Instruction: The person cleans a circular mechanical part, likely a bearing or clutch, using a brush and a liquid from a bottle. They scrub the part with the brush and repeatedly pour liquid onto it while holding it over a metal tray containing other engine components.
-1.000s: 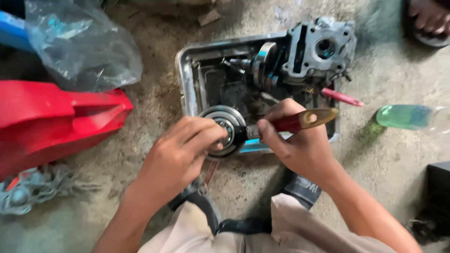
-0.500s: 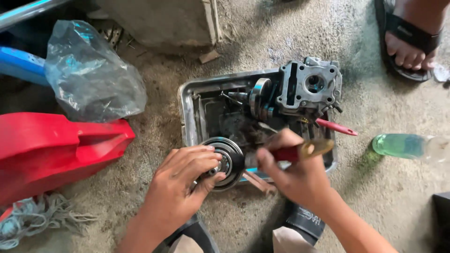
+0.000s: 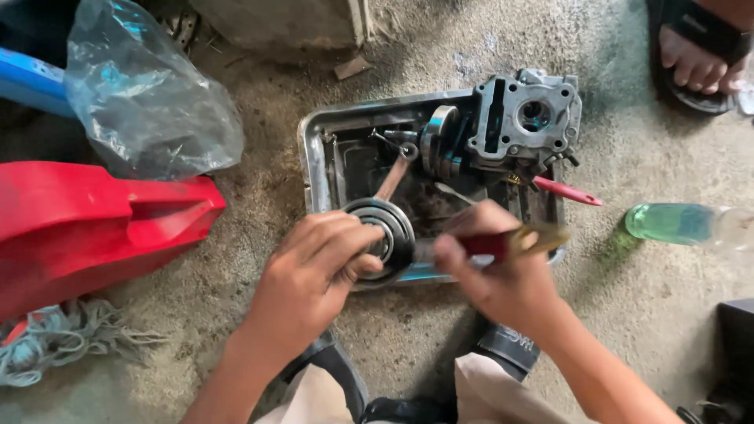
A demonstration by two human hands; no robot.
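Two bare hands work nearest, over the front rim of a metal tray set on the gritty floor. Left hand: fingers closed around a round metal engine part, steadying it on the tray's edge, apparently so it cannot turn. Right hand: clamped on a red-handled brush aimed at that part, its bristles hidden. Farther in the tray: a crankshaft and grey cylinder block, lying in dark residue. Left: red plastic panel, clear bag. Right: green bottle. Farthest: another person's sandalled foot.
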